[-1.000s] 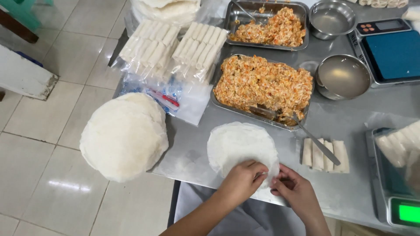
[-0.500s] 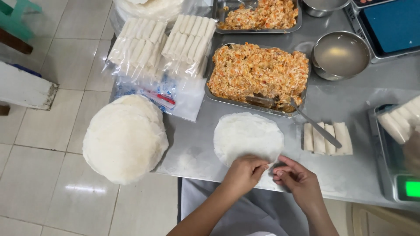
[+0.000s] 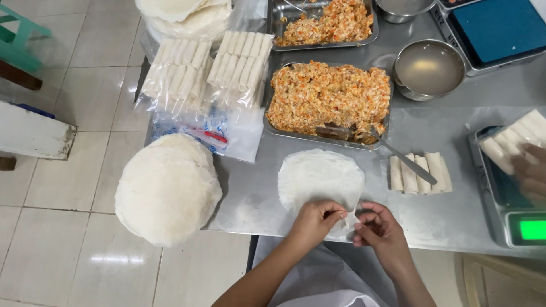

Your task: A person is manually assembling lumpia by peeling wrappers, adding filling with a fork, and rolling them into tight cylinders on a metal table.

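Wrapper (image 3: 320, 181), lower centre, lies just above both hands: left hand (image 3: 314, 222) & right hand (image 3: 380, 227) pinch its near edge.

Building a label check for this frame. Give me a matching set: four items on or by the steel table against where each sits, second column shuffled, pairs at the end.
Things:
1. round wrapper
2. spoon
3. finished rolls
4. wrapper stack

Places:
A. overhanging the table's left edge
B. lying in a row right of the flat wrapper
C. bowl end in the filling tray, handle over the rolls
D. flat on the table, near edge under the left hand and right hand

Pairs: 1-D, 2-C, 3-B, 4-A
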